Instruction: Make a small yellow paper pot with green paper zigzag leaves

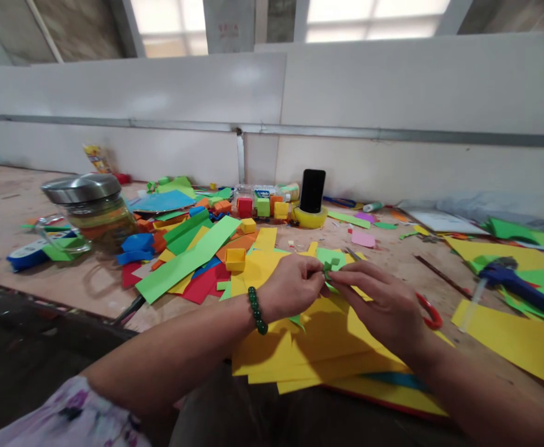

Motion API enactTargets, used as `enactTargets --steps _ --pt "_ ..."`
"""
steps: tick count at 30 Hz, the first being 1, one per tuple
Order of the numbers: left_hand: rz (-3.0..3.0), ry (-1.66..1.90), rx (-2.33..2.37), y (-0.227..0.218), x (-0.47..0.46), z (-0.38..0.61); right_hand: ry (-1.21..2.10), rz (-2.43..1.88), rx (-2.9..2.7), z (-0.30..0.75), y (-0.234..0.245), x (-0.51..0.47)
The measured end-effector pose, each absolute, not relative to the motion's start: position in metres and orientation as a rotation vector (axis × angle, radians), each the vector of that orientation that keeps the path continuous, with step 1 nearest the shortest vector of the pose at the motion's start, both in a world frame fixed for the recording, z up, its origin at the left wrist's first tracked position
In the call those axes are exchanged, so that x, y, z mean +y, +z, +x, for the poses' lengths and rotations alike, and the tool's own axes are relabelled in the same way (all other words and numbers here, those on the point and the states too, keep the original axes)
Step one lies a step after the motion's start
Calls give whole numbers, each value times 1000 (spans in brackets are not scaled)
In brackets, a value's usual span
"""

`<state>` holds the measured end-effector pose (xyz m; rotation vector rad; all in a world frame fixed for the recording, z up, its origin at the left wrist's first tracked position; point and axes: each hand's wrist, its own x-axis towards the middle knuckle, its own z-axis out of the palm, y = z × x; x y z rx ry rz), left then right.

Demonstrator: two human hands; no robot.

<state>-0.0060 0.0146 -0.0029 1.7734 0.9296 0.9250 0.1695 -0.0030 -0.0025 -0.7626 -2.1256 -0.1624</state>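
Observation:
My left hand (293,287) and my right hand (383,301) meet over a stack of yellow paper sheets (318,347) at the table's front edge. Both pinch a small folded piece of green paper (330,268) between thumb and fingertips. A green bead bracelet (257,310) circles my left wrist. Red-handled scissors (430,313) lie just right of my right hand, partly hidden by it.
A glass jar with a metal lid (90,208) stands at the left. Long green strips (185,257), small paper cubes (253,208) and coloured scraps cover the middle. A black phone (312,191) stands on a yellow tape roll. A blue glue gun (518,282) lies at the right.

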Motion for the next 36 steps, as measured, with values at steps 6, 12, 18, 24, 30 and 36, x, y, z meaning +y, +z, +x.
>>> enactTargets --steps 6,12,18,24,30,36 --pt "1586 970 795 4 8 -2 -212 -661 -2102 171 -3 -5" --pt "1482 876 696 17 6 -8 -272 -552 -2231 176 3 -5" --pt "1457 844 656 15 9 -12 -323 -541 -2249 178 4 -6" --pt "1426 844 608 12 13 -14 -405 -591 -2247 177 4 -6" --pt "1345 798 554 16 17 -19 -317 -672 -2108 176 1 0" --pt "1442 738 568 14 19 -18 -85 -802 -2026 172 3 0"
